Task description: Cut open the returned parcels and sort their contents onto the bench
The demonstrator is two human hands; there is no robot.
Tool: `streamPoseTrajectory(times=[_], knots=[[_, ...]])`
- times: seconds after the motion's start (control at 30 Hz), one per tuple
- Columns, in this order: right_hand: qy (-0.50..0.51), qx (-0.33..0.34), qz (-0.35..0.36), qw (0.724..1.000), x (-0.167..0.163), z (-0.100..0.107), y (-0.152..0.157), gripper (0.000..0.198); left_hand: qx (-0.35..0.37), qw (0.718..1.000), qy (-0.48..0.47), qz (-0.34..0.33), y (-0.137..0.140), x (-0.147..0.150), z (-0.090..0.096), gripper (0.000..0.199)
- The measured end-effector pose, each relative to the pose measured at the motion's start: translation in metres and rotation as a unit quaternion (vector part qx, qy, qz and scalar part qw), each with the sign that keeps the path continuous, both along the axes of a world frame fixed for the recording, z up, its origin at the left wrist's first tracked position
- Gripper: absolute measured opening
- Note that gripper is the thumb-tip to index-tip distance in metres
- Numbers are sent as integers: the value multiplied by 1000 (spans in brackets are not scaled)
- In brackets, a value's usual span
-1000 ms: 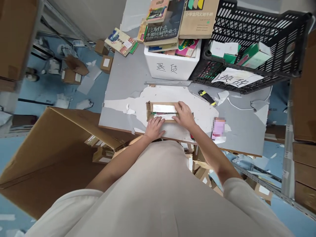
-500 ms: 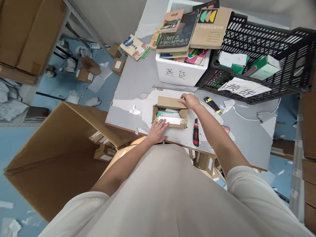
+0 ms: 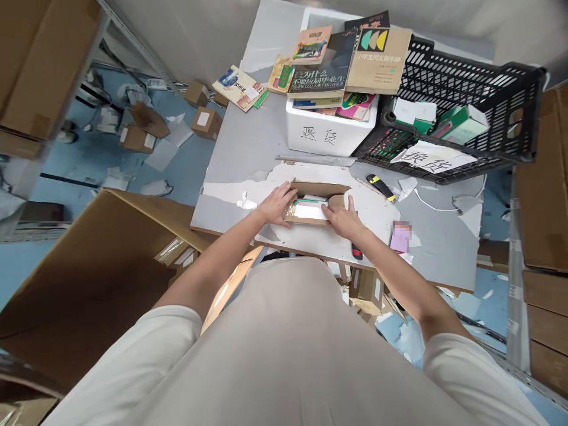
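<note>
We see a small cardboard box [image 3: 307, 221] near the front edge of the grey table [image 3: 233, 151], with its top open; inside it lies a white-and-green packet [image 3: 310, 209]. Our left hand [image 3: 276, 205] clasps the left end of this box, with the fingers over the far corner and the thumb at the near one. Our right hand [image 3: 345, 219] is at the right end, the fingers bent and reaching to the packet's edge, the thumb raised; whether these fingers grip anything, we cannot tell. Behind, the white bin [image 3: 329, 136] is filled above its rim with books [image 3: 317, 77]. Beside it, the black crate [image 3: 510, 145] contains green-and-white boxes [image 3: 461, 125], and a paper sign [image 3: 435, 157] hangs at its front. On our left, below the table, a large carton [image 3: 75, 272] stands open, and some taped parcels [image 3: 175, 253] are visible at its right side.
</note>
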State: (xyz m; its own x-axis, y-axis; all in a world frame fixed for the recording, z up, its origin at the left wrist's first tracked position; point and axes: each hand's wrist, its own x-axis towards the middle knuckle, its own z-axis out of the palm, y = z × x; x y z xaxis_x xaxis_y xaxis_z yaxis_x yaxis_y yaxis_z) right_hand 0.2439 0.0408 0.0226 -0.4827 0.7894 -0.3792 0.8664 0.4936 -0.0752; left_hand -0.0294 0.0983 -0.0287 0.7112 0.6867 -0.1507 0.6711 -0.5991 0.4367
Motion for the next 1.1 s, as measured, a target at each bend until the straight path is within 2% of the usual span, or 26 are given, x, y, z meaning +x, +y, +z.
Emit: streamPoseTrajectory(times=[0.17,0.3,0.4,0.5,0.6,0.67,0.77,0.83,0.9,0.97,1.1], knots=[[-14,-11,-43,999,-7,-2,-24,32,2,997,-78,6,2,-1,-18,118],[-18,-30,-43,998,-13,-8,-62,46,-9,997,-74,8,7,0,-18,113],[-7,-30,-44,999,-14,-10,-76,36,-30,998,-37,-30,11,-5,-3,117],[37,-42,-78,995,-6,-3,-67,35,-75,995,47,-52,10,-7,24,113],[78,-46,-122,988,7,10,-42,40,-90,988,119,41,-1,10,49,88],[72,-41,-93,992,10,15,-22,39,-76,977,150,134,-13,32,56,81],[36,-31,0,999,3,13,3,32,-79,955,169,232,-28,68,49,97],[14,-22,43,999,-4,7,12,31,-78,947,158,270,-31,84,37,106],[-1,-6,55,998,-8,0,16,29,-59,946,131,291,-29,92,25,108],[-4,18,44,999,-6,-4,17,31,-36,953,88,289,-23,92,15,99],[57,62,21,996,12,-3,12,38,-22,974,-19,223,-5,82,5,80]])
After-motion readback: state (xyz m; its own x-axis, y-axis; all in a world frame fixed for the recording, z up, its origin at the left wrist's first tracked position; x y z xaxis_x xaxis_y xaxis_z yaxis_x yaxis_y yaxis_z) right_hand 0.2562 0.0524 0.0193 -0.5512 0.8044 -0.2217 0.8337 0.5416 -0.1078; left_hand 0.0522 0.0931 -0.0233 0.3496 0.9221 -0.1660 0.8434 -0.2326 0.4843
